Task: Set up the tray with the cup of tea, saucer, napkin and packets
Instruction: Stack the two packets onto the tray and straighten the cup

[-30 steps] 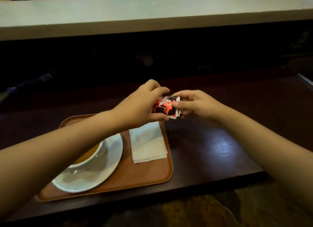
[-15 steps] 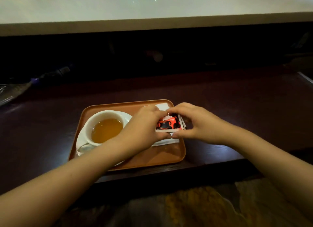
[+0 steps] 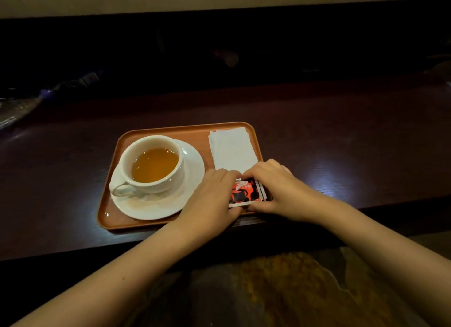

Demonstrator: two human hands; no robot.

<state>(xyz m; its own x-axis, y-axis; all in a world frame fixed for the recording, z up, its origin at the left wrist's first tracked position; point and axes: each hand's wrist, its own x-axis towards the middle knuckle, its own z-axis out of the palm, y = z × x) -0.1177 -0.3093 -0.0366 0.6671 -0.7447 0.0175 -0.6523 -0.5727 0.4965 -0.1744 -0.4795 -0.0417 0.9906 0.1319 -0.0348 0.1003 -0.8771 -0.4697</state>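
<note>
Dark wood worktop (image 3: 341,136) is seen under dim light, with a pale ledge (image 3: 219,1) running across the back. Both hands are brought together at the near right corner of the tray (image 3: 151,225): left hand (image 3: 211,199) and right hand (image 3: 280,190) are clamped on a small stack of packets (image 3: 246,192), one hand at each side. Packets are printed red and black, with white edges fanned slightly at the right. Stack is held low over the tray corner, just in front of the napkin (image 3: 233,149); whether it touches the tray cannot be told. White folded napkin is laid along the tray's right side, far half. White cup of tea (image 3: 153,164) is set upright on the saucer (image 3: 192,180) in the tray's left half, handle turned to the near left. Tray is placed close to the worktop's near edge. Patterned floor (image 3: 292,290) is visible below.
</note>
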